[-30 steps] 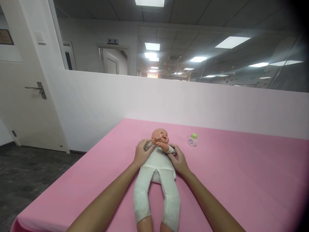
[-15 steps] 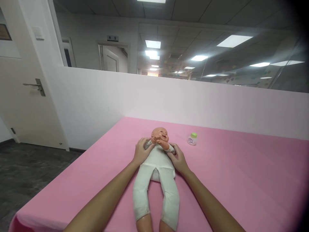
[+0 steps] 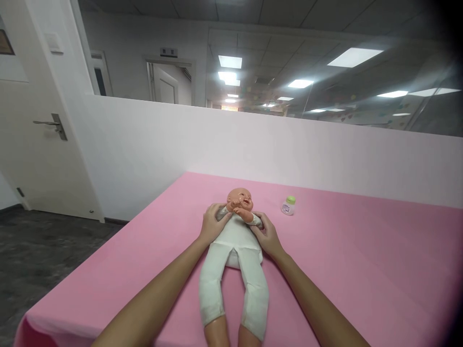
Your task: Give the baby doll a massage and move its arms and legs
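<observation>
A baby doll (image 3: 235, 250) in a white cloth suit lies on its back on the pink table (image 3: 361, 270), head away from me and legs toward me. My left hand (image 3: 212, 224) clasps its left side at the shoulder, thumb on the chest. My right hand (image 3: 265, 235) clasps the other side under its bent arm. The doll's small hands are raised near its face.
A small clear bottle with a green cap (image 3: 288, 206) stands on the table, right of the doll's head. A white partition wall (image 3: 253, 149) runs along the table's far edge. A white door (image 3: 32, 130) and dark floor are on the left.
Both hands keep the same hold on the doll's upper body. The view has shifted slightly, with the doll a little higher in the picture.
</observation>
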`<action>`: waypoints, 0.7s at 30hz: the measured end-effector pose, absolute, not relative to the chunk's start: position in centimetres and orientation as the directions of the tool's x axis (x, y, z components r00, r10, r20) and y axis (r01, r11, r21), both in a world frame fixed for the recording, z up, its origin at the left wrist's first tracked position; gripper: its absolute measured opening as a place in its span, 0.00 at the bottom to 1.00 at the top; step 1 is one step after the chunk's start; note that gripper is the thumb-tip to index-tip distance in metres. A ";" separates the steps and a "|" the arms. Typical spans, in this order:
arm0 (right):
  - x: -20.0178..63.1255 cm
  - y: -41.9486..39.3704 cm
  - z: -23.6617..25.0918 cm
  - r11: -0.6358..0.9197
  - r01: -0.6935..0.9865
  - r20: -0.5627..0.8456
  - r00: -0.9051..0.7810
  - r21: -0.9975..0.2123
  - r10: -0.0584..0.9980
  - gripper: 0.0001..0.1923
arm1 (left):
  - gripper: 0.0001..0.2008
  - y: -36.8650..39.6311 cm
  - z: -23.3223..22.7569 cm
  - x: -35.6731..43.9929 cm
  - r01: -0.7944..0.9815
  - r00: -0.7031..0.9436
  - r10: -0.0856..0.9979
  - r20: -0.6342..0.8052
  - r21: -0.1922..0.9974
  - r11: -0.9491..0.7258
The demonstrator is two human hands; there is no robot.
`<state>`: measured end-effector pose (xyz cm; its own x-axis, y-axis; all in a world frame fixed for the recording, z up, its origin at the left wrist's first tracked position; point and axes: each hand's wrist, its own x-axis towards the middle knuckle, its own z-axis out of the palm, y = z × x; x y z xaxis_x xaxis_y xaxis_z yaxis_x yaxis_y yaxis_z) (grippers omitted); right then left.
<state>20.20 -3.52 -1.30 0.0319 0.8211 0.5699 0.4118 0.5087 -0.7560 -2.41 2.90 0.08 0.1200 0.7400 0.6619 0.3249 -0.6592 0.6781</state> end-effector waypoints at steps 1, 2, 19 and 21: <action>20.2 -3.5 -1.3 0.509 0.414 0.571 0.031 -0.754 0.821 0.18 | 0.14 2.9 0.1 -2.4 0.323 0.120 0.742 0.660 0.680 -0.658; 20.2 -3.5 -1.3 0.510 0.417 0.572 0.030 -0.753 0.820 0.18 | 0.14 2.9 0.1 -2.4 0.323 0.120 0.744 0.657 0.683 -0.655; 20.3 -3.6 -1.2 0.525 0.444 0.593 0.018 -0.726 0.805 0.18 | 0.13 2.6 0.3 -2.3 0.329 0.111 0.750 0.652 0.688 -0.647; 20.2 -3.7 -1.1 0.521 0.447 0.591 0.022 -0.727 0.807 0.18 | 0.13 2.6 0.2 -2.3 0.329 0.107 0.751 0.652 0.689 -0.645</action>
<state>20.25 -3.69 -1.14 0.0218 0.8065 0.5908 0.4471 0.5207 -0.7273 -2.29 2.62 0.23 0.1070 0.7508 0.6518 0.3288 -0.6454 0.6895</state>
